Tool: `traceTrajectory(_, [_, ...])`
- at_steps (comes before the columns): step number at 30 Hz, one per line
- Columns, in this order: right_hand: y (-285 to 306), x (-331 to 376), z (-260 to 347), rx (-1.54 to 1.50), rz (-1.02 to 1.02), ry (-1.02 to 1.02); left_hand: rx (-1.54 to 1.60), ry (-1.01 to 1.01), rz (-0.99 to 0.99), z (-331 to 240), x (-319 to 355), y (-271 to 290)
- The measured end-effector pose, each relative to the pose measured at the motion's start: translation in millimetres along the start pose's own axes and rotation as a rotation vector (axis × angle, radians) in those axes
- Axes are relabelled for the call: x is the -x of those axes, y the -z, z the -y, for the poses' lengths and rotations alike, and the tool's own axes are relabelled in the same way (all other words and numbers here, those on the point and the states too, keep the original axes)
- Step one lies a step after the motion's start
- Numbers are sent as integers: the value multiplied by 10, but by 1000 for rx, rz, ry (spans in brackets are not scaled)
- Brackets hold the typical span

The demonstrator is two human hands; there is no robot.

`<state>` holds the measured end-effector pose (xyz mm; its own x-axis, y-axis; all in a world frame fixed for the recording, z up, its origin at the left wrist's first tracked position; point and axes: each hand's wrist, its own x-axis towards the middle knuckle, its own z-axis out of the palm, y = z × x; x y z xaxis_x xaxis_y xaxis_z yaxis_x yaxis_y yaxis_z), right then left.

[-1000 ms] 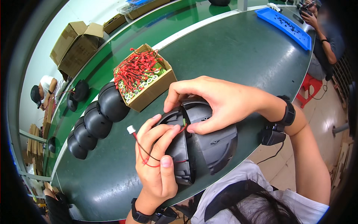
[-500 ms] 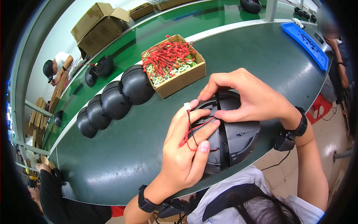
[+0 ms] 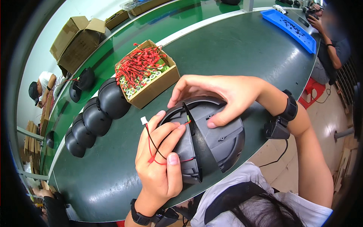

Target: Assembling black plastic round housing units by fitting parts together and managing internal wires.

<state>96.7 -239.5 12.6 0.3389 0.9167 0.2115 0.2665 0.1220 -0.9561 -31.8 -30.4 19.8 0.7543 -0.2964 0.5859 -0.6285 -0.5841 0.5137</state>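
Note:
Two black plastic shell halves lie hollow side up near the table edge in front of me, with a wedge-shaped gap between them. My left hand [image 3: 160, 153] grips the left shell half [image 3: 187, 147], fingertips over its inner side. A red and black wire pair [image 3: 152, 145] with a white connector [image 3: 144, 120] runs across the backs of its fingers. A small green-and-red wire end shows at the shell's inner edge. My right hand [image 3: 228, 94] holds the right shell half [image 3: 223, 140], thumb on its inner face and fingers curled over the far rim. Those fingertips are partly hidden.
A cardboard box [image 3: 160, 85] of green battery cells with red wires stands beyond my left hand. Several black domes [image 3: 96, 117] line up left of it. A blue tray [image 3: 289, 30] with small dark parts lies far right. Other people are at both sides.
The shell halves have come apart: the narrow slit between them is now a wedge widening toward me. My right hand's thumb has moved off the seam onto the right half. The view has shifted.

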Motion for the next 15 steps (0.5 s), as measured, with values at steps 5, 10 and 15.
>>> traceTrajectory(5, [-103, -42, -61, 11, -66, -41, -20, 18, -14, -2, 4, 1])
traceTrajectory(10, [-215, -67, -74, 141, -189, 23, 40, 33, -70, 77, 23, -26])
traceTrajectory(15, [-291, -90, -153, 41, -249, 47, 86, 38, -104, 106, 33, -55])
